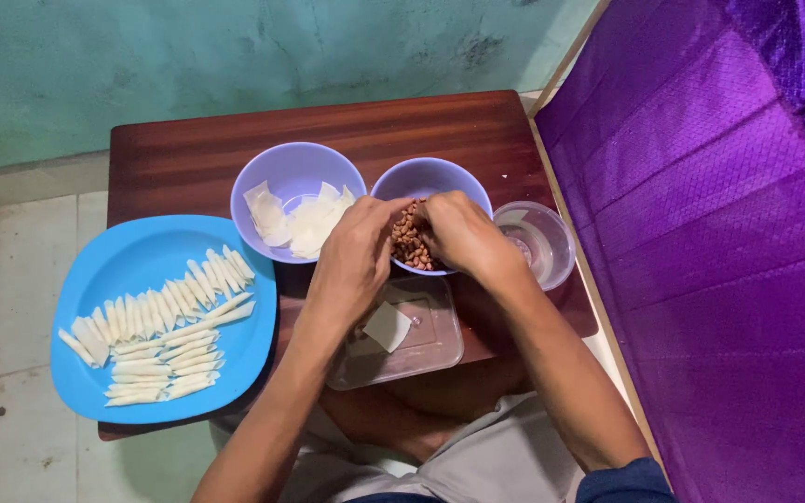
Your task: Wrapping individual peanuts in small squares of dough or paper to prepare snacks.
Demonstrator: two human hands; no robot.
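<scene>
Both hands meet over the peanut bowl (412,244): left hand (354,259) and right hand (463,235), fingers pinched together among nuts. 1 wrapper square (388,326) waits below it; rolled pieces (156,340) lie left.

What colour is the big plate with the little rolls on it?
The plate is bright blue, seen from the head view.

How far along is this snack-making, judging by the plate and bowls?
Done: the blue plate holds many rolled wrappers in rows. In hand: both the left hand and right hand are at the bowl of peanuts, and one flat wrapper lies on the clear lid. Left: a stack of unrolled wrappers in the other bowl.
</scene>
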